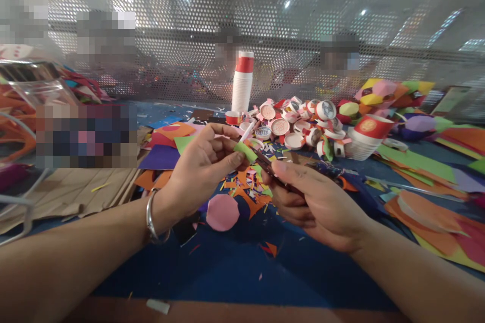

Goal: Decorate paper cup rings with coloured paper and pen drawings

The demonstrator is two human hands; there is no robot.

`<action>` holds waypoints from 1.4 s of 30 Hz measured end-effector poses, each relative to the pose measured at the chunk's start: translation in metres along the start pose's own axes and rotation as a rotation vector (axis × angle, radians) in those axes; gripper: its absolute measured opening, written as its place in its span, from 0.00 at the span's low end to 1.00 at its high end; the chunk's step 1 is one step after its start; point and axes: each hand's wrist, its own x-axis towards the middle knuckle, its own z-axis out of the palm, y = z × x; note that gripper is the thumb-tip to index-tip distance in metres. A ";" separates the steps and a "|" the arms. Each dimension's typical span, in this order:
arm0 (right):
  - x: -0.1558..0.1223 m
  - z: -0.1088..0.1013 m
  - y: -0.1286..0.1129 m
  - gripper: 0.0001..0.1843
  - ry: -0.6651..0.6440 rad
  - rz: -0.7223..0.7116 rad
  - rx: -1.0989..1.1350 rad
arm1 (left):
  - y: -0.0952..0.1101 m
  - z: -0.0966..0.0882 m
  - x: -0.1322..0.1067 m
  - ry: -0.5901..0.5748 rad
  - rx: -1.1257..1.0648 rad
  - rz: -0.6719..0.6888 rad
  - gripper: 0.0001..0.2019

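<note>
My left hand is closed in a pinch on a small green paper strip with a white and pink slip sticking up behind it. A metal bangle sits on that wrist. My right hand is closed around dark scissors, whose blades point at the green strip. Both hands hover above a blue table littered with orange and green paper scraps. A pink paper disc lies just below my left hand.
A tall stack of white and red paper cups stands at the back. Cut cup bases and a red cup lie to its right. Coloured paper sheets cover the right side, brown card the left. A perforated screen separates other people.
</note>
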 end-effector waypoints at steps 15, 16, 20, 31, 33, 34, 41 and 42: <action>-0.001 0.000 0.001 0.17 0.014 -0.016 -0.009 | 0.002 0.001 -0.002 -0.010 -0.102 -0.015 0.16; -0.001 0.000 0.001 0.17 0.013 -0.017 -0.009 | 0.003 0.001 -0.001 -0.009 -0.101 -0.019 0.16; 0.000 -0.001 0.000 0.17 0.008 -0.007 -0.005 | 0.003 0.001 -0.001 -0.021 -0.089 -0.028 0.18; 0.000 -0.001 0.002 0.17 -0.003 -0.001 -0.036 | 0.005 0.000 -0.002 -0.082 -0.076 -0.018 0.19; 0.001 0.000 0.001 0.17 -0.002 -0.004 -0.037 | 0.004 0.002 -0.003 -0.088 -0.094 -0.028 0.19; 0.001 0.000 0.000 0.17 0.002 -0.009 -0.035 | 0.004 0.004 -0.004 -0.100 -0.107 -0.038 0.19; 0.004 -0.003 0.001 0.23 0.070 -0.054 -0.057 | 0.002 0.009 -0.009 -0.127 -0.138 -0.083 0.20; 0.004 -0.003 0.001 0.24 0.067 -0.065 -0.072 | 0.002 0.008 -0.008 -0.114 -0.140 -0.086 0.20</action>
